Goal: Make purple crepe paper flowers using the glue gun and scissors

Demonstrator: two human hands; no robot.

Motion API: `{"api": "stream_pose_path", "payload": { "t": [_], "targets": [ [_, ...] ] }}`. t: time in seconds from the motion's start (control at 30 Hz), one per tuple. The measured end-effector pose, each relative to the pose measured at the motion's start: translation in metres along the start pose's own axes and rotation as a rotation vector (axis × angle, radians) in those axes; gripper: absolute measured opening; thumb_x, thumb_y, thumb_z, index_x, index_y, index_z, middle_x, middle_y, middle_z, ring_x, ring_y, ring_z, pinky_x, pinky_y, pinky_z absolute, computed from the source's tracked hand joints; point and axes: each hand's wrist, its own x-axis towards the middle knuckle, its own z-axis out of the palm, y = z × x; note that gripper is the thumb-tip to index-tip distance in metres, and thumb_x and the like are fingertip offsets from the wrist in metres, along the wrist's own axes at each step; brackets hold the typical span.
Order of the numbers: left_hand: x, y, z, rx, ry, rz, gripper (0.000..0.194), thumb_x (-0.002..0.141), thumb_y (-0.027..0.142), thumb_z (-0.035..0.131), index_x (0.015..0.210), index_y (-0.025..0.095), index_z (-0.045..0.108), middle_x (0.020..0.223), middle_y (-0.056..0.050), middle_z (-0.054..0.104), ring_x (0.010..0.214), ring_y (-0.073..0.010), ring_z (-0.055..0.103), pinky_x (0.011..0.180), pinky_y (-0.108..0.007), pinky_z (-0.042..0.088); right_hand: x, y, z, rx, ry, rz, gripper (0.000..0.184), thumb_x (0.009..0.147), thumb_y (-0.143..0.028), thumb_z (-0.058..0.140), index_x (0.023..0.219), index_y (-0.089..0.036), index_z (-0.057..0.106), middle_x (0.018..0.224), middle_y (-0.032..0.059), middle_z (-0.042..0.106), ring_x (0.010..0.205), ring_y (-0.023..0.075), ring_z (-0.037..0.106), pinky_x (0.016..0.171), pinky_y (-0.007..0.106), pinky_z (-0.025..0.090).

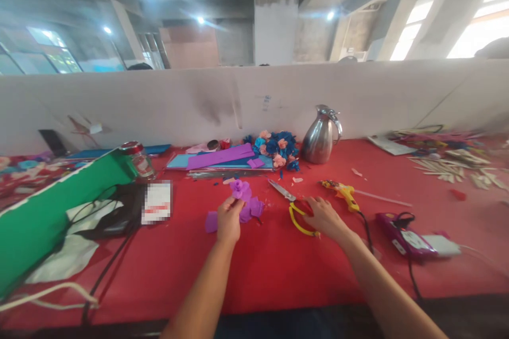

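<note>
Left hand (pixel 229 220): centre of frame, fingers and thumb pinched together on a purple paper flower (pixel 240 189), which is held upright above the worktop (pixel 262 280).

Right hand (pixel 324 217): right of centre, palm down, fingers partly curled over the yellow handles of a pair of scissors (pixel 282 190); whether it grips them or only touches them cannot be told. Scissors: lying with blades parted from the hand, tips toward upper left.

Purple paper pieces (pixel 252 209): centre, just beside the left hand; one further piece to its left.

Glue gun (pixel 347 196): right of centre, yellow, dark cord attached, near the right hand.

Purple device (pixel 405 235): lower right, with dark cord; a white block touching its right end.

Purple paper strips (pixel 220 157): centre, behind the hands, laid over blue sheets.

Blue and peach flowers (pixel 280 145): a heap, beside the strips.

Metal jug (pixel 319 140): upright, right of the heap, handle to the right.

Glass jar (pixel 140 161): left of centre, red lid.

Green panel (pixel 91 196): left of frame, standing on edge.

Pale sticks (pixel 449 169): right of frame, loose pile.

Worktop: red-covered; pale partition (pixel 167 100) along its far side.
</note>
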Motion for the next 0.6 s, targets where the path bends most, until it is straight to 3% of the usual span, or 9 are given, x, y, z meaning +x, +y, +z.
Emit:
{"api": "stream_pose_path", "payload": {
  "t": [0.1, 0.2, 0.33, 0.4, 0.47, 0.6],
  "targets": [
    [-0.001, 0.002, 0.001, -0.034, 0.023, -0.021, 0.021, 0.055, 0.027, 0.079, 0.069, 0.014, 0.071, 0.063, -0.001, 0.068, 0.061, -0.0102, 0.059, 0.064, -0.022, 0.046, -0.002, 0.006, -0.001, -0.049, -0.112, -0.047, 0.051, 0.074, -0.019, 0.055, 0.125, -0.015, 0.052, 0.111, 0.0133, 0.060, 0.102, 0.0232, 0.057, 0.078, 0.027, 0.038],
    [-0.003, 0.007, 0.005, -0.107, 0.064, -0.054, 0.026, 0.049, 0.026, 0.082, 0.070, 0.014, 0.072, 0.064, -0.001, 0.069, 0.063, -0.0106, 0.062, 0.066, -0.022, 0.048, 0.003, -0.004, -0.007, -0.080, -0.177, 0.016, 0.052, 0.068, -0.019, 0.058, 0.119, -0.012, 0.053, 0.101, 0.0128, 0.064, 0.091, 0.0233, 0.062, 0.066, 0.025, 0.037],
    [-0.007, 0.017, 0.009, -0.175, 0.126, -0.096, 0.032, 0.043, 0.023, 0.085, 0.072, 0.014, 0.073, 0.067, -0.002, 0.071, 0.061, -0.0107, 0.063, 0.065, -0.023, 0.049, 0.006, -0.016, -0.021, -0.013, -0.131, 0.111, 0.051, 0.064, -0.017, 0.061, 0.115, -0.013, 0.056, 0.087, 0.0105, 0.066, 0.082, 0.0239, 0.064, 0.059, 0.026, 0.036],
    [-0.012, 0.023, 0.012, -0.169, 0.155, -0.100, 0.034, 0.043, 0.023, 0.085, 0.073, 0.014, 0.074, 0.069, -0.003, 0.072, 0.060, -0.0107, 0.063, 0.062, -0.023, 0.048, -0.001, -0.018, -0.028, 0.197, -0.030, 0.123, 0.049, 0.066, -0.018, 0.062, 0.114, -0.016, 0.057, 0.080, 0.0061, 0.065, 0.077, 0.0221, 0.062, 0.059, 0.026, 0.037],
    [-0.019, 0.028, 0.015, -0.158, 0.178, -0.085, 0.036, 0.044, 0.023, 0.084, 0.077, 0.014, 0.075, 0.070, -0.004, 0.072, 0.059, -0.0106, 0.062, 0.060, -0.022, 0.047, -0.015, -0.020, -0.032, 0.571, 0.052, 0.113, 0.051, 0.066, -0.021, 0.066, 0.116, -0.020, 0.056, 0.072, 0.0006, 0.061, 0.068, 0.0188, 0.060, 0.057, 0.026, 0.038],
    [-0.039, 0.036, 0.023, -0.151, 0.213, -0.022, 0.036, 0.049, 0.026, 0.082, 0.083, 0.016, 0.075, 0.076, -0.005, 0.074, 0.069, -0.0137, 0.065, 0.070, -0.026, 0.048, -0.061, -0.040, -0.023, 1.464, 0.017, 0.071, 0.063, 0.059, -0.031, 0.079, 0.116, -0.027, 0.052, 0.072, -0.0041, 0.057, 0.060, 0.0142, 0.056, 0.051, 0.024, 0.041]
  ]
}}
